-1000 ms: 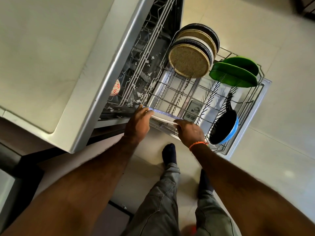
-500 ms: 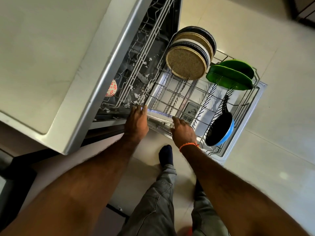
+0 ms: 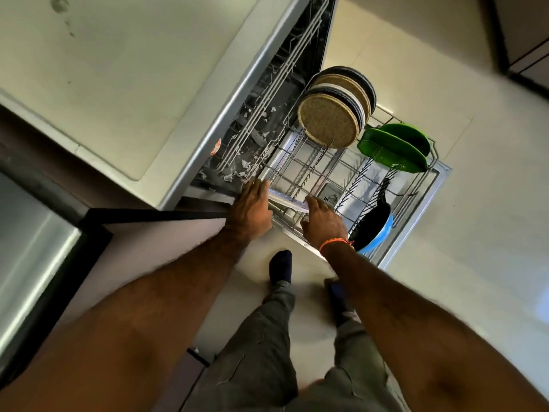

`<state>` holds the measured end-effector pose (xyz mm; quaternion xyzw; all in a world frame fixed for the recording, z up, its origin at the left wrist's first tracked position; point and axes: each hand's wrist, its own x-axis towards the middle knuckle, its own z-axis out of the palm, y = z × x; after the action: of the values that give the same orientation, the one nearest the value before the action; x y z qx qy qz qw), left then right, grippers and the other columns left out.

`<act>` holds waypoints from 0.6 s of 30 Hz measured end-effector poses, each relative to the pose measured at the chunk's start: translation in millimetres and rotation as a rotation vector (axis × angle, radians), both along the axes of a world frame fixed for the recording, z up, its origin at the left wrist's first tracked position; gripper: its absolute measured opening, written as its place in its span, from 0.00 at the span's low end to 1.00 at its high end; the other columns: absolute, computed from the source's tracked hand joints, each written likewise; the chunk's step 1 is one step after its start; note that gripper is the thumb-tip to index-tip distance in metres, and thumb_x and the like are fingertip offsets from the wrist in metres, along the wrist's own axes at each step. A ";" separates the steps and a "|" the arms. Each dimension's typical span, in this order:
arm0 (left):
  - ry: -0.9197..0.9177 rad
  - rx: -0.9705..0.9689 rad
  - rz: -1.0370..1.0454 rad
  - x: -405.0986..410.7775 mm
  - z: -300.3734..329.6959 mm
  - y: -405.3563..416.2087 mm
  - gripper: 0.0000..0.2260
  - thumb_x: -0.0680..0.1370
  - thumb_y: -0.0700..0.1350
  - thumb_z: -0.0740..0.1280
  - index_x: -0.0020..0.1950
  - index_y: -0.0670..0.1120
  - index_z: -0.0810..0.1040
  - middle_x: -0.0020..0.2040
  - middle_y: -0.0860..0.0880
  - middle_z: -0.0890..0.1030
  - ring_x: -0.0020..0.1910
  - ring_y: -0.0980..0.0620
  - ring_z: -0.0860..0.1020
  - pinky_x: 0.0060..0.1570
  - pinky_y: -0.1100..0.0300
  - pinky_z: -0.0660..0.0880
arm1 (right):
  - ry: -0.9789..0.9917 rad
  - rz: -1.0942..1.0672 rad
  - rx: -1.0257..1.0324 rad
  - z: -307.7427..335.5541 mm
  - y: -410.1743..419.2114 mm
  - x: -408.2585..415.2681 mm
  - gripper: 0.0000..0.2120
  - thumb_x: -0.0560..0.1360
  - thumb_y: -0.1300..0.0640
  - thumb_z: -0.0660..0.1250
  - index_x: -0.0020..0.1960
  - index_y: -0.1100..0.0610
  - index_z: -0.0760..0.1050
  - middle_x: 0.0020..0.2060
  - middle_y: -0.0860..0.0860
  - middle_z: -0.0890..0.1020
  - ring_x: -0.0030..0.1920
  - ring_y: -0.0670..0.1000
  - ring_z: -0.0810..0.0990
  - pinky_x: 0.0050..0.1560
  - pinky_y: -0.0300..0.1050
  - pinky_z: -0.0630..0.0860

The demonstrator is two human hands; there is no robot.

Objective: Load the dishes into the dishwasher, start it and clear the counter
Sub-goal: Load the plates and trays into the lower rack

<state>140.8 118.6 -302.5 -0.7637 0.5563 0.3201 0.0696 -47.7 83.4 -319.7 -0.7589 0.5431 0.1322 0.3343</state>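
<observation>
Hands met at the near edge of the rack [image 3: 341, 173], which stood pulled out over the open dishwasher door. The left hand [image 3: 251, 208] and the right hand [image 3: 322, 223], an orange band at its wrist, each gripped one end of a pale patterned plate [image 3: 286, 202], held on edge just above the rack's nearest tines; it did not yet look seated in a slot. Right of the plate, at the rack's near right corner, a black pan [image 3: 372, 223] with a blue outside stood on edge. Beyond it, at the far right corner, two green dishes [image 3: 395, 147] leaned together. At the rack's far left, a row of round speckled plates [image 3: 329, 123] stood upright. Left of the rack, the counter [image 3: 118, 84] showed only a bare, stained surface. By this look, loading was well along: this plate remained to be slotted, the rack pushed in, the door closed and the machine started. How much of the counter needed clearing could not be told.
</observation>
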 end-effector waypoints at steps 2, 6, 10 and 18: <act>0.018 -0.007 0.055 -6.8 22.5 8.1 0.37 0.79 0.43 0.66 0.83 0.46 0.50 0.82 0.44 0.55 0.81 0.42 0.52 0.78 0.43 0.59 | -0.011 0.067 -0.012 25.8 -4.9 -3.5 0.30 0.78 0.54 0.67 0.77 0.56 0.61 0.74 0.56 0.68 0.70 0.61 0.71 0.66 0.57 0.73; 0.065 -0.014 0.187 -15.7 77.2 28.6 0.31 0.78 0.46 0.65 0.80 0.45 0.60 0.80 0.44 0.62 0.79 0.43 0.59 0.76 0.44 0.62 | -0.025 0.177 -0.050 85.5 -15.2 -8.3 0.28 0.77 0.54 0.66 0.75 0.56 0.65 0.70 0.58 0.73 0.66 0.63 0.74 0.64 0.57 0.75; 0.105 -0.075 0.361 -22.8 135.5 68.9 0.27 0.78 0.48 0.65 0.77 0.45 0.66 0.74 0.43 0.71 0.73 0.42 0.69 0.72 0.50 0.68 | -0.052 0.344 -0.084 142.2 -10.5 -7.7 0.26 0.75 0.54 0.64 0.72 0.54 0.70 0.68 0.57 0.75 0.64 0.63 0.77 0.63 0.56 0.75; 0.026 -0.183 0.778 -55.9 225.0 214.4 0.25 0.80 0.48 0.67 0.75 0.42 0.69 0.71 0.38 0.74 0.69 0.37 0.72 0.67 0.48 0.71 | -0.155 0.940 -0.142 235.6 68.3 25.6 0.21 0.77 0.57 0.62 0.69 0.51 0.73 0.67 0.53 0.77 0.65 0.59 0.77 0.63 0.54 0.75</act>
<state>84.9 333.1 -77.5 -0.9163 0.2527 0.2813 -0.1321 -22.1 151.6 -84.1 -0.9507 0.1223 0.1749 0.2252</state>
